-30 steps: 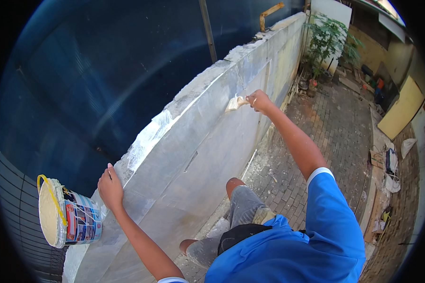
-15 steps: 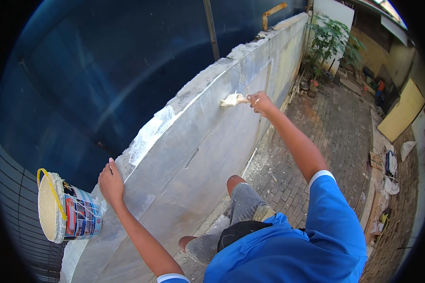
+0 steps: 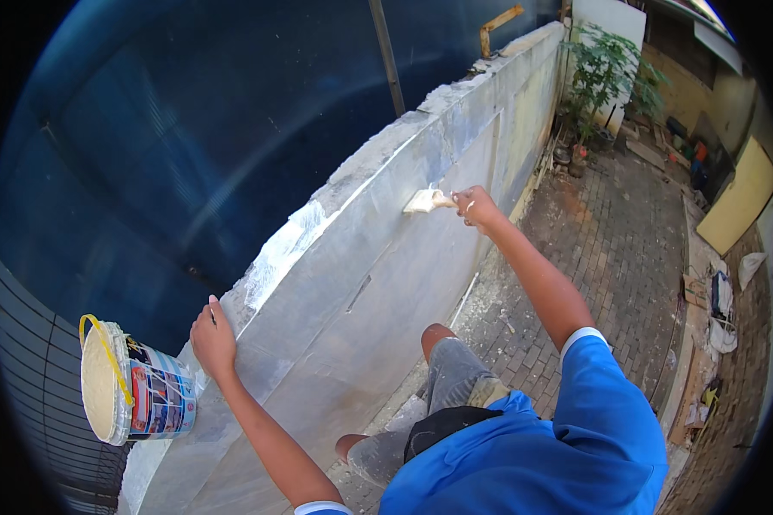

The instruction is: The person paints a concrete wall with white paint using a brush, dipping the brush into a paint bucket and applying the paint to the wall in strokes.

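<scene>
A paintbrush (image 3: 424, 202) coated in white paint presses its bristles against the upper face of a grey wall (image 3: 378, 249). My right hand (image 3: 476, 208) is closed around its handle, the arm stretched forward. On the wall's rough top edge lies my left hand (image 3: 213, 339), fingers extended and nothing in them. Just left of that hand a paint bucket (image 3: 159, 390) stands on the wall top, its yellow handle raised and pale paint inside. A strip of wet white paint (image 3: 288, 249) covers part of the top edge beyond my left hand.
Dark blue sheeting (image 3: 189, 154) rises behind the wall. A rusty metal bracket (image 3: 494, 30) sticks up at its far end, near a leafy plant (image 3: 605, 73). Brick paving (image 3: 601, 232) lies to the right, with a yellow board (image 3: 739, 197) and debris along the far side.
My right hand and the brush have come slightly lower on the wall face. The whole view has shifted a little; my left hand still rests on the wall top.
</scene>
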The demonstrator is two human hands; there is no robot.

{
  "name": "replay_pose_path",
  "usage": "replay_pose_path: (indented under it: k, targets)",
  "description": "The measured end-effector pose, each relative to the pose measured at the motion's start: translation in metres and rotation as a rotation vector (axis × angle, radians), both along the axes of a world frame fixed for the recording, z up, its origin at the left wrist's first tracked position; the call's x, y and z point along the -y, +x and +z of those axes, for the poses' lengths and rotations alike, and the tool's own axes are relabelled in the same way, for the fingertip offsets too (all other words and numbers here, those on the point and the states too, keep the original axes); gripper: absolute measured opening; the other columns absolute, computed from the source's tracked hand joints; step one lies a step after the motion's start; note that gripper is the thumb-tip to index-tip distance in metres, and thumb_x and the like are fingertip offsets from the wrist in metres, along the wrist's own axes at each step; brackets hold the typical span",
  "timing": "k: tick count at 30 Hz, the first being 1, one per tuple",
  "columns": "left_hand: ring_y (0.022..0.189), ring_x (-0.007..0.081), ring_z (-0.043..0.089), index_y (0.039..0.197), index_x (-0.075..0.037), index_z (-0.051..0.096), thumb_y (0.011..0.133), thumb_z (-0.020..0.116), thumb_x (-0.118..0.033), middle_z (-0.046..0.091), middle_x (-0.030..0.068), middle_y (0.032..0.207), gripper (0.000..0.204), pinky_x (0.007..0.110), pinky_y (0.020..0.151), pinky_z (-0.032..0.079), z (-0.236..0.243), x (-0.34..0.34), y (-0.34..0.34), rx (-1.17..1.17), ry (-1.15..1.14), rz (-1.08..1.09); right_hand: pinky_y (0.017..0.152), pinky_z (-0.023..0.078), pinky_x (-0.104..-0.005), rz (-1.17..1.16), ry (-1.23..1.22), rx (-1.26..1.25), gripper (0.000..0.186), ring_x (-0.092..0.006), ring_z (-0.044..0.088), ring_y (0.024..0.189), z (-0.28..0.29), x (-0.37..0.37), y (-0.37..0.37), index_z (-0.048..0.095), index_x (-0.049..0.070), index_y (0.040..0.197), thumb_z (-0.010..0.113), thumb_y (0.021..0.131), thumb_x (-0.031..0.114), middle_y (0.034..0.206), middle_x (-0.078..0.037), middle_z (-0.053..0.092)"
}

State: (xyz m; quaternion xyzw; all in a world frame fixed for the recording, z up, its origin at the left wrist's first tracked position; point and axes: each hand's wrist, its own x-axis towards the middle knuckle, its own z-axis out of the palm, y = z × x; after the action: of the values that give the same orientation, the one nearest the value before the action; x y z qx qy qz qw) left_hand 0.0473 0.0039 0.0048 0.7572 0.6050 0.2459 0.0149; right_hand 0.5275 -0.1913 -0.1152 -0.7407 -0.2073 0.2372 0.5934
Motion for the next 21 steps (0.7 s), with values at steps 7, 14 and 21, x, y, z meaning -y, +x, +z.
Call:
replay_pose_path:
  k: [7,14,21]
  targets:
    - [0.111,0.0396,0.058,0.116,0.0,0.068,0.103,0.034,-0.045,0.067,0.0212,0.115,0.057,0.046,0.101,0.042,-0.001,-0.005,0.009,-0.004,0.018,-0.044,0.045,0.042,-0.0324,-0.041,-0.215,0.235,0.031,-0.0169,0.055,0.053,-0.004,-0.042,-0.019,0.063,-0.007,0.09,0.064,0.094,0.023,0.071,-0.014,0.062]
    - [0.111,0.0398,0.058,0.115,0.0,0.068,0.102,0.036,-0.045,0.067,0.0221,0.114,0.057,0.046,0.1,0.042,0.004,-0.003,0.001,0.003,-0.036,-0.021,0.048,0.04,-0.0283,0.127,0.204,-0.072,0.032,-0.0119,0.05,0.058,0.073,0.001,-0.024,0.064,-0.003,0.09,0.062,0.097,0.029,0.07,-0.005,0.055]
    - [0.109,0.0403,0.059,0.115,0.001,0.068,0.103,0.037,-0.043,0.067,0.0227,0.113,0.056,0.046,0.098,0.043,-0.006,-0.007,-0.002,0.015,0.02,-0.031,0.046,0.04,-0.0282,-0.134,0.091,-0.193,0.032,-0.0109,0.049,0.058,-0.042,0.014,-0.038,0.065,-0.002,0.09,0.063,0.097,0.029,0.07,-0.004,0.055]
